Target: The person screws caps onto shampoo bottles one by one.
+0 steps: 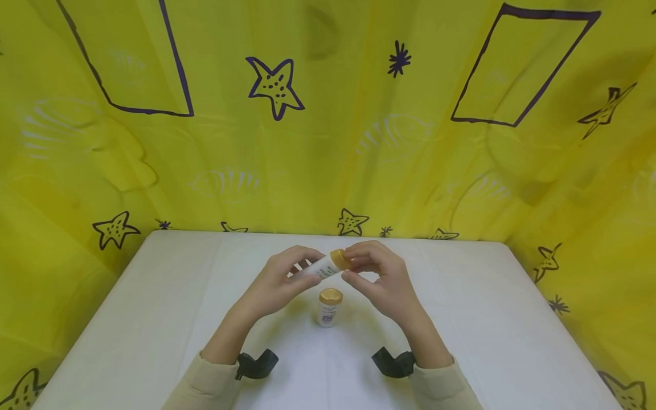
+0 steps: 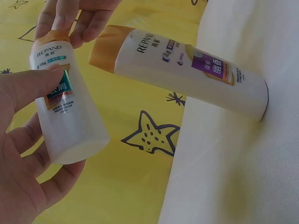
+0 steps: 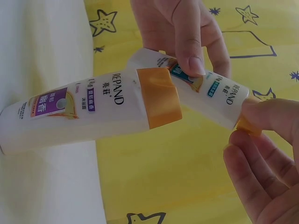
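Observation:
My left hand (image 1: 283,279) grips a white shampoo bottle (image 2: 74,128) with a teal label, its thumb across the front and fingers behind. The bottle is tilted above the table, its gold cap toward the right. My right hand (image 1: 386,279) pinches that gold cap (image 3: 247,126) between thumb and fingertips. In the head view, a second white bottle (image 1: 328,314) with a purple label and a gold cap stands upright on the table, below and between the hands. Both wrist views show REPAND lettering on both bottles.
The white-covered table (image 1: 154,319) spreads out around the hands. Behind it and along its sides hangs a yellow curtain (image 1: 328,154) with drawn stars, fish and frames. A black wrist mount (image 1: 256,364) sits at the left cuff, another black mount (image 1: 393,363) at the right.

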{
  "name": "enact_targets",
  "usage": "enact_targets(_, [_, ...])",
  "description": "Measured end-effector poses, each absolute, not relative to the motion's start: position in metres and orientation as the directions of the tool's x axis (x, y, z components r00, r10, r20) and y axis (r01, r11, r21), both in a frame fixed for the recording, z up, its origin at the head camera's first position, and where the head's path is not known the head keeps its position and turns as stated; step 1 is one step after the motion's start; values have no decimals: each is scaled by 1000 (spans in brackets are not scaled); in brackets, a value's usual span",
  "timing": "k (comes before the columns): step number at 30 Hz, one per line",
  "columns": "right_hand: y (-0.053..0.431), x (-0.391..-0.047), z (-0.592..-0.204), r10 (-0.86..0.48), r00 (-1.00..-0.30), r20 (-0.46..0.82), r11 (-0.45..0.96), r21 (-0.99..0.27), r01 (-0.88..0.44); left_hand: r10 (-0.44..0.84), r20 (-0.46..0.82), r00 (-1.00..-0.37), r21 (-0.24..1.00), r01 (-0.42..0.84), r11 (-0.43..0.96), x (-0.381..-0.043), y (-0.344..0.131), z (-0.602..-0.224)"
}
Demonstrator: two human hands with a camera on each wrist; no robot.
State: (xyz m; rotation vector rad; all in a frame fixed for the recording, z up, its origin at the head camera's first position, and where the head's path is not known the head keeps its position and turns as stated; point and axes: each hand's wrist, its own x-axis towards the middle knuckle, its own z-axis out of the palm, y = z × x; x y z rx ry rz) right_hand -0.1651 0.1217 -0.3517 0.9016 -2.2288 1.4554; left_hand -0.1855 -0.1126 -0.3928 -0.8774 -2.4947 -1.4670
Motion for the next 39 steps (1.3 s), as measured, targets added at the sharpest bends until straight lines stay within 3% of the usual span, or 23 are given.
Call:
enact_targets(19, [120, -162, -346, -332, -728, 600, 291, -670, -684, 424, 394, -815, 768, 546, 336, -184, -112, -393])
enact_targets(30, [130, -180, -376, -322, -737, 594, 242, -701, -671, 432, 406, -806, 754, 562, 341, -183, -112, -393])
enact_targets(39, [129, -180, -375, -316, -741, 593, 231, -709, -666, 434, 409, -803, 752, 566, 339, -181, -110, -391])
